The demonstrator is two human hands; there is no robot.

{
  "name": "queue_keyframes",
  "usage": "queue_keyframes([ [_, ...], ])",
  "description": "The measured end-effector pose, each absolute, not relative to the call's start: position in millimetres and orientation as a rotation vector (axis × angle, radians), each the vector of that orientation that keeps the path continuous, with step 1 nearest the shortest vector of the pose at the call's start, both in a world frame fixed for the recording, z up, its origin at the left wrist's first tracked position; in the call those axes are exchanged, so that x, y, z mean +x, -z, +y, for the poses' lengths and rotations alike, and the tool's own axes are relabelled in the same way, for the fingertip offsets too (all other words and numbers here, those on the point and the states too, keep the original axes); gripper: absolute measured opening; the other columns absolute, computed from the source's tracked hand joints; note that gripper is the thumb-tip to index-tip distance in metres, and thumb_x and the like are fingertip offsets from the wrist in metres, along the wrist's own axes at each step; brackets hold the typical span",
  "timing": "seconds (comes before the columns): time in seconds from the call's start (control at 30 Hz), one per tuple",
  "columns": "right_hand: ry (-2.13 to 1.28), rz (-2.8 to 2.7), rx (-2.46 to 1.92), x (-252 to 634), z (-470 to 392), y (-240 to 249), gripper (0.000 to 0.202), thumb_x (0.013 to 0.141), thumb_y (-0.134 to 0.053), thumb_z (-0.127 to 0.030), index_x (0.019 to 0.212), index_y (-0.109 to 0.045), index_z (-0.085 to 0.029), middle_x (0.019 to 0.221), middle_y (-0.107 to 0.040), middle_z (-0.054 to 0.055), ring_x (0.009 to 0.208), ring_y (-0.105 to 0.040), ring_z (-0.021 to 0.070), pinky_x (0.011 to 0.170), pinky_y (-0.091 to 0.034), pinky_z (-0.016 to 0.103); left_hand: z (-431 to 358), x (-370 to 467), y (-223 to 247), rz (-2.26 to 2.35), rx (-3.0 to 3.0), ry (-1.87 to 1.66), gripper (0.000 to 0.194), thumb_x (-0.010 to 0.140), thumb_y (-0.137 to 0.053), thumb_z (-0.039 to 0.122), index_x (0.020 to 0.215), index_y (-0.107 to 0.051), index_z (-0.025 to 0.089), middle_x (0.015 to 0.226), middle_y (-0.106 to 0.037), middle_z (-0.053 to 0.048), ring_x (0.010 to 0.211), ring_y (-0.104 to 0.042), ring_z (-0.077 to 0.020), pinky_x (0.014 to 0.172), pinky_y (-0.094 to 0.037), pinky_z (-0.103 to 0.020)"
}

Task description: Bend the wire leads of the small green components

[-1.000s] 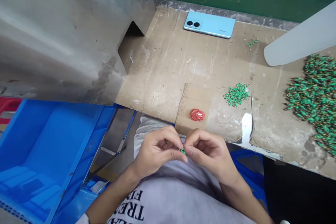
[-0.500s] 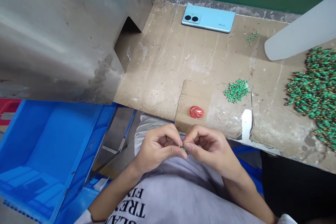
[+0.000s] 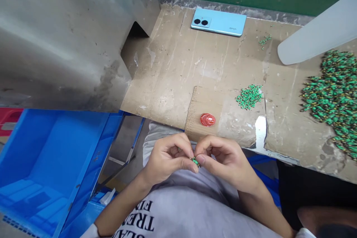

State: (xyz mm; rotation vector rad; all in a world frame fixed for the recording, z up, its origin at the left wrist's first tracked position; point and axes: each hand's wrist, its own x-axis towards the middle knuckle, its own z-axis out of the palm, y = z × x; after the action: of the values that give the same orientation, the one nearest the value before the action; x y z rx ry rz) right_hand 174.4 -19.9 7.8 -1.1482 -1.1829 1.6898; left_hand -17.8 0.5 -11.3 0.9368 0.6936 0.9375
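Observation:
My left hand (image 3: 169,156) is closed in a pinch above my lap, thumb against forefinger, on a small green piece with dark tips (image 3: 195,161). Facing it, my right hand (image 3: 228,160) pinches the other side of that same green piece, and the fingertips of both hands nearly meet. The fingers cover most of the piece, so its exact kind cannot be made out. Just beyond my hands, a glossy red oval object (image 3: 208,119) rests on a cardboard patch (image 3: 195,108). To its right lies a small heap of tiny green-and-white pieces (image 3: 249,96).
A large pile of green, black and yellow pieces (image 3: 334,93) covers the right side of the cardboard-topped table (image 3: 173,63). A light blue phone (image 3: 219,22) lies at the back. A white post (image 3: 315,33) slants in; a metal housing (image 3: 64,41) and blue crate (image 3: 55,156) stand left.
The green piece shows a little more between my fingertips, and my right fingers have shifted slightly. A blurred shape has come in at the lower right corner. The view has tilted slightly.

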Motion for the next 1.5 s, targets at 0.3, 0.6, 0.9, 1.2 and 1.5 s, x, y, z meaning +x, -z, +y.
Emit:
queue_keyframes([
  [0.3, -1.612, -1.296, -1.199, 176, -22, -14, 0.024, 0.099, -0.072, -0.038, 0.083, -0.073, -0.021, 0.063, -0.064, -0.001, 0.055, -0.052, 0.0122, 0.048, -0.043, 0.023, 2, -16, 11, 0.695, 0.979, -0.99, 0.03, 0.074, -0.102, 0.032, 0.075, -0.075, 0.019, 0.07, -0.073, -0.001, 0.061, -0.066, -0.0127, 0.056, -0.052, -0.022],
  [0.6, -1.458, -1.426, -1.115, 177, -27, -17, 0.003, 0.098, -0.073, -0.02, 0.098, -0.074, -0.023, 0.073, -0.07, -0.003, 0.058, -0.06, 0.0105, 0.054, -0.051, 0.021, 2, -15, 10, 0.744, 1.059, -1.089, 0.031, 0.072, -0.103, 0.034, 0.073, -0.076, 0.019, 0.066, -0.074, 0.0, 0.058, -0.066, -0.0129, 0.056, -0.053, -0.023],
  [0.9, -1.294, -1.543, -1.033, 175, -29, -15, 0.013, 0.1, -0.072, -0.015, 0.109, -0.075, -0.024, 0.085, -0.078, 0.001, 0.069, -0.072, 0.0153, 0.062, -0.06, 0.026, 3, -15, 11, 0.745, 1.197, -1.196, 0.032, 0.074, -0.1, 0.039, 0.073, -0.075, 0.019, 0.063, -0.074, 0.001, 0.055, -0.066, -0.0118, 0.057, -0.052, -0.023],
  [1.2, -0.966, -1.692, -0.911, 174, -26, -7, 0.025, 0.098, -0.064, -0.003, 0.116, -0.069, -0.02, 0.095, -0.078, 0.005, 0.085, -0.076, 0.0174, 0.075, -0.064, 0.028, 7, -17, 12, 0.662, 1.43, -1.267, 0.024, 0.08, -0.097, 0.023, 0.089, -0.076, 0.019, 0.077, -0.078, 0.0, 0.066, -0.074, -0.0136, 0.064, -0.059, -0.023],
  [1.5, -0.633, -1.855, -0.889, 178, -30, 7, 0.025, 0.098, -0.064, -0.001, 0.118, -0.068, -0.016, 0.097, -0.078, 0.009, 0.083, -0.073, 0.0195, 0.068, -0.063, 0.032, 3, -24, 0, 0.803, 1.562, -1.109, 0.019, 0.089, -0.092, 0.028, 0.097, -0.078, 0.017, 0.082, -0.079, -0.004, 0.065, -0.067, -0.0132, 0.057, -0.052, -0.022],
])
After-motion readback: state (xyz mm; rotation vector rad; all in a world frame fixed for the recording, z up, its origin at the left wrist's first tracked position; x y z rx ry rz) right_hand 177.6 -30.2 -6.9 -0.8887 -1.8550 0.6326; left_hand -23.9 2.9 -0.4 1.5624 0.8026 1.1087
